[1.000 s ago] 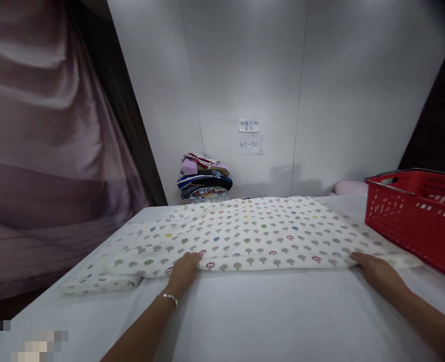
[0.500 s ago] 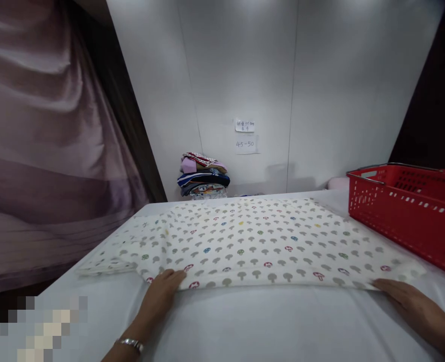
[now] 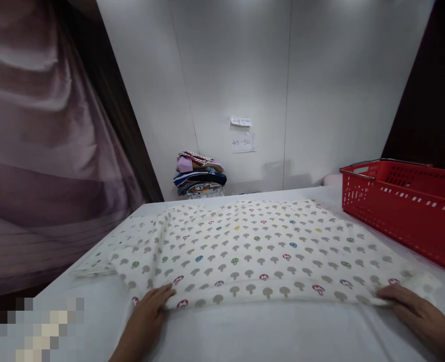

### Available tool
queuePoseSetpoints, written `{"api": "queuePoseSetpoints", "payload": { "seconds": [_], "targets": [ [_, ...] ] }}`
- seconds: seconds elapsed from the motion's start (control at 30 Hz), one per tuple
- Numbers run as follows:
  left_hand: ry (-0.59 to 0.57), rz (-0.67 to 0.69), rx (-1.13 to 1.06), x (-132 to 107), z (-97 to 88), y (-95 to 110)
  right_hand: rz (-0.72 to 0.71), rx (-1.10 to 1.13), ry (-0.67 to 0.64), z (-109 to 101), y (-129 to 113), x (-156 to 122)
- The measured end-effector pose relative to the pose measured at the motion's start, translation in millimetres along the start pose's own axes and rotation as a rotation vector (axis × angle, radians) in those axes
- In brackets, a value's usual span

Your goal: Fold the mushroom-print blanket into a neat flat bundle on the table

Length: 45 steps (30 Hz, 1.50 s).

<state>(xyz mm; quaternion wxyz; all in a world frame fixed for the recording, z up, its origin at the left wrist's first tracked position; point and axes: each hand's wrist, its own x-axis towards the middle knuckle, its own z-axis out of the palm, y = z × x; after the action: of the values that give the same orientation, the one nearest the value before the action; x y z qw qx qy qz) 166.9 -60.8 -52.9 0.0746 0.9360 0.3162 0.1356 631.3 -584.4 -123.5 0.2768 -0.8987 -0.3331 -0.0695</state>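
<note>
1. Across the white surface [image 3: 275, 334], spread wide: white cloth [image 3: 252, 251], mushroom print, mostly grey with some red, blue, green and yellow ones. Near edge runs roughly straight between both hands; small creases toward the left.
2. Left hand [image 3: 150, 306]: on the cloth's near edge, left part, fingers close together, laid over the fabric. Can't tell if the grip pinches it; thumb not clear.
3. Right hand [image 3: 414, 306]: at the same edge, near the right end, fingers stretched onto the cloth. Can't tell whether this grip pinches or only presses.
4. Left end of cloth: layered fabric near the surface's left side, beyond the left hand.
5. Right: red basket [image 3: 403, 211], slotted sides, standing just beside the cloth. Contents can't be made out.
6. Back, left of centre: stack of folded fabric [image 3: 200, 176], mixed colours, against the wall [image 3: 226, 60].
7. On the wall: two paper notes [image 3: 243, 143], one above the other; lower reads "45-50", upper too blurred.
8. Far left: pinkish curtain [image 3: 37, 151], hanging in folds.
</note>
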Motion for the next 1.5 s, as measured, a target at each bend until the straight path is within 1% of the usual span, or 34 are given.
{"api": "queuePoseSetpoints", "payload": {
  "seconds": [0.1,0.13,0.2,0.3,0.4,0.47,0.57,0.6,0.67,0.73,0.8,0.9,0.97,1.03,1.1,1.17,1.27,1.37,1.43,1.5],
  "targets": [
    [-0.052,0.01,-0.078,5.3,1.3,8.7,0.134,0.041,-0.148,-3.1,-11.3,11.5],
    [-0.067,0.021,-0.114,8.3,3.1,14.2,0.17,0.012,-0.16,-2.6,-17.4,15.3],
    [-0.081,0.023,-0.175,16.6,8.8,30.3,0.175,-0.066,-0.163,0.2,-34.3,23.0],
    [-0.116,0.042,-0.21,35.7,19.8,66.7,0.079,-0.163,-0.139,6.7,-67.9,36.7],
    [-0.153,0.154,-0.212,61.6,28.8,112.2,-0.054,-0.188,-0.167,13.1,-100.9,55.1],
    [-0.193,0.232,-0.223,80.7,34.1,142.6,-0.121,-0.189,-0.184,17.8,-117.7,68.6],
    [-0.258,0.329,-0.222,107.9,46.1,179.5,-0.176,-0.17,-0.161,26.8,-130.9,86.8],
    [-0.273,0.355,-0.215,115.4,51.9,188.1,-0.187,-0.16,-0.148,30.1,-131.8,91.9],
    [-0.273,0.39,-0.195,126.5,65.9,198.5,-0.204,-0.153,-0.122,35.4,-129.2,100.9],
    [-0.235,0.409,-0.173,132.0,80.5,200.8,-0.219,-0.167,-0.107,37.5,-121.9,109.5],
    [-0.186,0.425,-0.163,133.4,92.7,197.8,-0.222,-0.192,-0.118,35.4,-111.0,119.4],
    [-0.136,0.445,-0.161,132.7,102.9,190.8,-0.188,-0.266,-0.121,25.8,-89.5,140.6],
    [-0.122,0.452,-0.162,133.1,105.2,187.9,-0.103,-0.35,-0.062,17.6,-72.9,159.1],
    [-0.128,0.449,-0.158,134.4,106.1,186.4,0.061,-0.423,-0.023,10.0,-56.6,178.9],
    [-0.141,0.444,-0.149,136.3,107.6,185.1,0.237,-0.449,-0.045,4.6,-41.9,197.5],
    [-0.142,0.447,-0.141,138.4,110.6,182.7,0.367,-0.436,-0.092,2.8,-29.4,213.2],
    [-0.123,0.478,-0.133,141.3,117.9,176.5,0.469,-0.416,-0.127,5.0,-14.9,231.2],
    [-0.094,0.517,-0.137,143.7,125.6,169.1,0.549,-0.394,-0.154,6.3,-7.6,245.4],
    [-0.08,0.539,-0.142,144.6,129.0,165.4,0.589,-0.373,-0.185,4.1,-8.8,253.2],
    [-0.081,0.546,-0.139,144.9,130.4,163.5,0.6,-0.357,-0.208,0.3,-16.4,258.5]
  ]
}}
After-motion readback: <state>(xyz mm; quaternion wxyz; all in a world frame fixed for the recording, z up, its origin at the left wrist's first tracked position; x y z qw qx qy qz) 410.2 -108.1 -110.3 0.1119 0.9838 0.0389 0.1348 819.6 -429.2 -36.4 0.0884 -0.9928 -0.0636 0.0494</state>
